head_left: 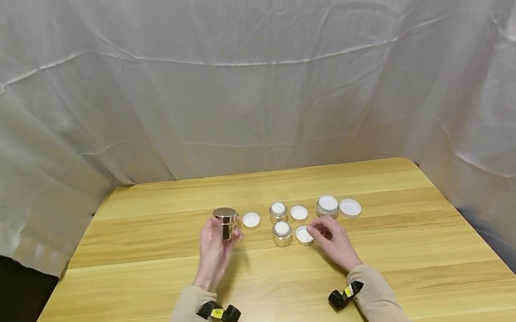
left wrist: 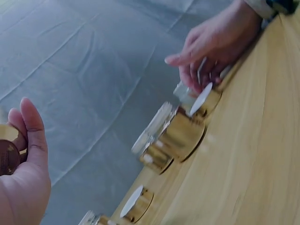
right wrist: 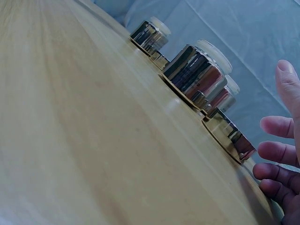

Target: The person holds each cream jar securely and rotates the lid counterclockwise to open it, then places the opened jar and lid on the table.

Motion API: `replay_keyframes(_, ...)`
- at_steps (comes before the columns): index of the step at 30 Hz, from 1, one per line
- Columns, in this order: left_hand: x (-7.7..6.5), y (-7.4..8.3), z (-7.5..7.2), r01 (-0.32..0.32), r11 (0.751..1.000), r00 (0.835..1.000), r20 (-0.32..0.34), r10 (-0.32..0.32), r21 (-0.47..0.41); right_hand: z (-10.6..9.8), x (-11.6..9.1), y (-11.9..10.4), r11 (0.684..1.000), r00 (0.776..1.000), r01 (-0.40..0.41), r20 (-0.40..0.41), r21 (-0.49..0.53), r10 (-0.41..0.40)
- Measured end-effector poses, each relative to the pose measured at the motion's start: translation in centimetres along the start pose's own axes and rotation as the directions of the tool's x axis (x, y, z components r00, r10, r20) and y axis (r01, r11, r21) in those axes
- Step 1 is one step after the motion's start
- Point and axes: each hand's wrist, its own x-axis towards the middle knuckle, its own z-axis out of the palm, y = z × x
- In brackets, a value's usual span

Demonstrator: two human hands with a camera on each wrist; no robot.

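My left hand grips a shiny gold jar with a flat gold top, raised over the left part of the table. In the left wrist view its fingers wrap round the gold piece, which the frame edge cuts off. My right hand is loosely bent, holding nothing, its fingertips right by an upturned gold lid with a white inside. The right wrist view has its fingers spread beside that lid. Left of it stand two gold jars with white tops, a front jar and a rear jar.
More upturned lids lie on the wooden table: a left lid, a middle lid and a larger right lid. A wider jar with a white top stands behind my right hand. Grey cloth hangs behind.
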Motion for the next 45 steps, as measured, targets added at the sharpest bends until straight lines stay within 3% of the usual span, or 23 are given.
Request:
replay_keyframes(6,0.0,0.0,0.6,0.106,0.988,0.994,-0.028,-0.109,-0.110,0.0,0.0,0.2,0.999,0.999,0.032,-0.011,-0.002,-0.032)
replay_keyframes(11,0.1,0.1,0.7,0.211,0.956,0.976,-0.001,-0.216,-0.204,0.1,0.0,0.3,0.999,0.999,0.044,-0.021,-0.006,-0.044)
replay_keyframes(15,0.2,0.0,0.8,0.257,0.929,0.965,0.021,-0.261,-0.267,0.2,0.0,0.2,0.998,0.998,0.047,-0.039,-0.030,-0.048)
replay_keyframes(21,0.1,-0.1,0.9,0.335,0.869,0.937,0.036,-0.346,-0.365,-0.6,-0.1,-3.4,1.000,0.998,0.024,-0.052,-0.019,-0.025)
replay_keyframes(27,-0.2,-0.7,1.0,0.418,0.848,0.903,0.046,-0.428,-0.326,-1.1,0.0,-5.1,0.993,0.988,0.047,-0.154,0.110,-0.029)
replay_keyframes(30,-0.2,-1.1,1.0,0.466,0.829,0.879,0.057,-0.473,-0.307,-1.1,0.5,-5.9,0.986,0.980,0.101,-0.186,0.132,-0.076)
replay_keyframes(34,-0.4,-1.5,1.2,0.511,0.806,0.853,0.066,-0.517,-0.298,-0.6,1.3,-6.5,0.972,0.962,0.218,-0.186,0.094,-0.198)
replay_keyframes(40,-0.5,-2.0,1.1,0.523,0.804,0.850,0.094,-0.519,-0.282,0.7,2.5,-7.0,0.928,0.926,0.367,-0.120,0.070,-0.358)
replay_keyframes(45,-0.5,-2.1,1.1,0.537,0.794,0.843,0.149,-0.517,-0.285,1.2,2.3,-9.1,0.903,0.906,0.422,-0.012,0.083,-0.423)
